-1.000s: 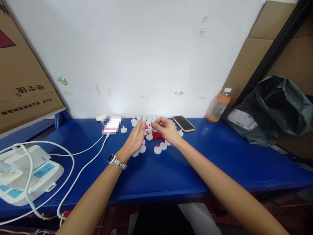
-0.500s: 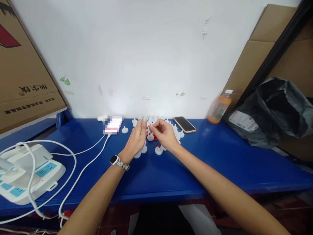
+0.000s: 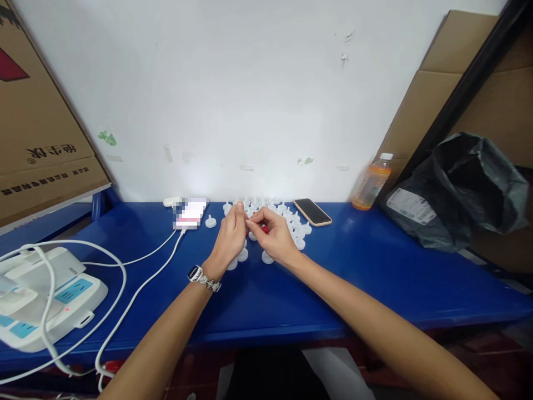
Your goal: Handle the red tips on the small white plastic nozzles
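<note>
My left hand [image 3: 231,233] is closed, thumb pointing up and fingers curled around something hidden from view. Its fingertips meet those of my right hand [image 3: 275,235], which pinches a tiny piece that I cannot make out; a hint of red shows there. Under and around both hands lie white round plastic caps with thin upright spouts. One such spouted cap [image 3: 210,221] stands alone to the left, and another white cap [image 3: 267,257] sits below my right hand. Several small red tips [image 3: 265,229] lie on the table, partly hidden by my right hand.
A phone [image 3: 313,212] lies right of the caps on the blue table [image 3: 375,266]. Farther right stand an orange drink bottle [image 3: 372,182] and a dark plastic bag [image 3: 441,205]. On the left are a power strip [image 3: 94,294], white cables and a blurred-out device [image 3: 191,213].
Both hands have shifted slightly left, and the right fingertips have closed in against the left hand. The view has turned slightly. A red tip on the cap below my right hand is now hidden.
</note>
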The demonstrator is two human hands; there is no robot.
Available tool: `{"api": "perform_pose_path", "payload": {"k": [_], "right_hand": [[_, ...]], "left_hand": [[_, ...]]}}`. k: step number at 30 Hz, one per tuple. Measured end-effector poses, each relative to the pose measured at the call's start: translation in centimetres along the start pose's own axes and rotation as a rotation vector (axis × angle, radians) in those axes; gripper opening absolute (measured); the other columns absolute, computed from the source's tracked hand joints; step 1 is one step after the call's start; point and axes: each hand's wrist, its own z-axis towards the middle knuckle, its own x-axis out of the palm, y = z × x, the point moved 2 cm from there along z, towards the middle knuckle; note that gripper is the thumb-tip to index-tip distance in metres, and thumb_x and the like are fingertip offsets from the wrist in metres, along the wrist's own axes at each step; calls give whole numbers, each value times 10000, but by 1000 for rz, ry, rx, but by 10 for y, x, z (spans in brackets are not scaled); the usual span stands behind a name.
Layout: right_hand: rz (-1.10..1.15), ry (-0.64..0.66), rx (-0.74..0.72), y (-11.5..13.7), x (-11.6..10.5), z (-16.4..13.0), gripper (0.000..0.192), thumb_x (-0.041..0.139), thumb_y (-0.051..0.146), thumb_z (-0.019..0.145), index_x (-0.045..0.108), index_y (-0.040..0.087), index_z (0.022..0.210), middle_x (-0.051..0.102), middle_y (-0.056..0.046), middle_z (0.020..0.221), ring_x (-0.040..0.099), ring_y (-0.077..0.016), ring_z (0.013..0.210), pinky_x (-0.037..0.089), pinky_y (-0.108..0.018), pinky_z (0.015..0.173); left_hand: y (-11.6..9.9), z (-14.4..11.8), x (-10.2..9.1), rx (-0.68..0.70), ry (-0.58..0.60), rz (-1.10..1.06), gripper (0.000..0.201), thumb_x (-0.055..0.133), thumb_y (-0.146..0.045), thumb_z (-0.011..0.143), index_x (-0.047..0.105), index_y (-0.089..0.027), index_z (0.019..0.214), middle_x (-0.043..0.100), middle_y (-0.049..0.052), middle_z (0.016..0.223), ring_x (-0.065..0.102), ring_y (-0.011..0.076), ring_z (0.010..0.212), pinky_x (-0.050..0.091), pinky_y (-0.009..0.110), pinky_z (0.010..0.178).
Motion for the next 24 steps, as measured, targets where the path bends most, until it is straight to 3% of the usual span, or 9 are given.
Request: {"api": "perform_pose_path", "payload": {"k": [6,11,16,20,24], "right_hand": [[-91,91,61,-2,-16,7,138,605,270,837,517,205,753,556,36,629,482,-113,571,395,-251,578],[-319,308,96,-5,-27,8,70,582,165,781,537,199,739,548,46,607,478,-103,546,366,-237,556],[-520,481,54,-6,-21,4,88,578,113,741,550,195,729,590,40,640,521,-105,584,365,-240,606],[-556,502,64,-6,-18,2,20,606,188,793,593,192,807,593,39,643,530,-113,603,367,-254,648],[-664,412,33,-4,-18,11,98,565,255,862,640,193,874,600,8,703,547,-151,715,368,-301,757]], "left_hand": [[-1,5,-11,42,112,61,484,202,-553,1025,537,-214,946,612,13,744,589,178,716,436,313,706],[23,20,-40,63,-95,281,338,314,-444,1020,527,-204,915,642,54,859,600,211,794,447,355,776],[55,29,-57,2,-181,495,103,494,-240,916,552,-165,955,623,110,977,593,255,954,473,393,889],[67,26,-57,-75,-187,593,218,554,-212,875,576,-129,1075,586,132,1056,571,285,1079,459,413,982],[73,23,-54,-162,-154,637,304,565,-254,886,583,-107,1152,557,154,1090,589,296,1058,476,419,954]]}}
